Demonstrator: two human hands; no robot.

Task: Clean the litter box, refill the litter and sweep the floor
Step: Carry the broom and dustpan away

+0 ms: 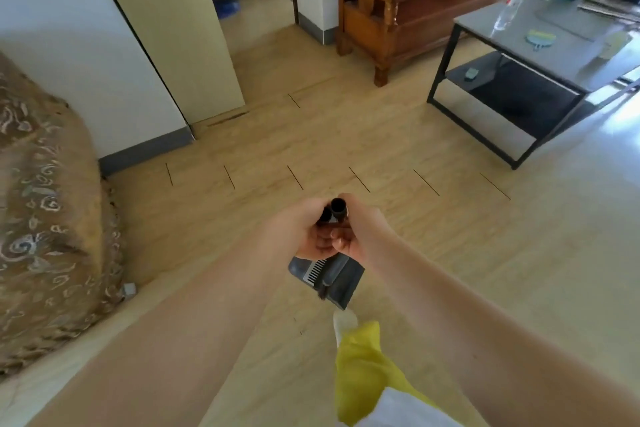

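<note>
Taking the dustpan [327, 279] as the landmark, it hangs straight below the two hands, its dark tray with a pale comb edge just off the wooden floor [346, 135], and beside it a tuft of broom bristles [322, 293] shows at its left side. Above and slightly left of the dustpan, the left hand [301, 232] has its fingers curled round one dark handle [325, 215]. Just right of it, touching it, the right hand [356, 232] wraps the second dark handle [338, 207]. The two handle tops stand side by side between the hands, and both long axes run nearly straight down from the grips to the dustpan, seen almost end-on, so which handle belongs to the broom and which to the dustpan cannot be told. Neither hand is clearly nearer the dustpan; they sit level. No litter box is in view, so the sweeping step seems to be in hand or about to start. The next move likely calls for parting the two handles, one to each hand, tilting the broom away from the dustpan. A foot [344, 319] steps just below the dustpan, close enough to catch it.
</note>
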